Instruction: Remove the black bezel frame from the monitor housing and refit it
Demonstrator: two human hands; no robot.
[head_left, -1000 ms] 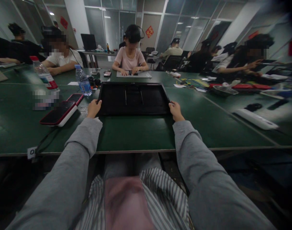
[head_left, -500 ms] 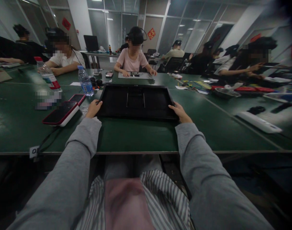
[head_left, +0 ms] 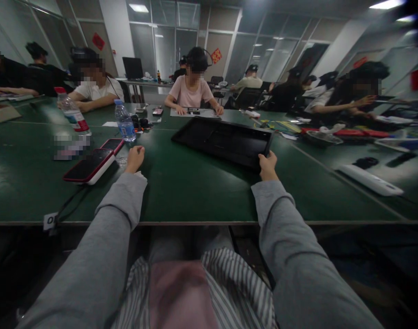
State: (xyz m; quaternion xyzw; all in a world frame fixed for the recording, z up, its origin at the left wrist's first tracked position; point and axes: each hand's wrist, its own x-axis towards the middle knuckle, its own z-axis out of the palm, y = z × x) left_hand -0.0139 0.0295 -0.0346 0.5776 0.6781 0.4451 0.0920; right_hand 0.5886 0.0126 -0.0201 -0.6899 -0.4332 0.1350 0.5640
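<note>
A black rectangular tray [head_left: 226, 139] with a raised rim is tilted over the green table, its left end farther from me than its right. My right hand [head_left: 268, 165] grips the tray's near right corner, thumb on the rim and the other fingers partly hidden. Apart from the tray, my left hand [head_left: 136, 159] hovers by the near side of a small water bottle [head_left: 125, 122], its fingers curled in and nothing visible in them. Just left of that hand lie a red-edged phone [head_left: 89, 165] on a white block and a second red-edged phone [head_left: 113, 146].
A larger bottle with a red cap [head_left: 72, 112] stands at left. To the right lie a white power strip [head_left: 370, 179] and coloured cables [head_left: 281, 125]. Across the green table [head_left: 195, 196], a person in a pink shirt [head_left: 194, 91] works on a sheet; other people sit around.
My left hand has let go of the tray's left side. The tray has swung round to the right, its left end moving away from me, with my right hand still holding it.
</note>
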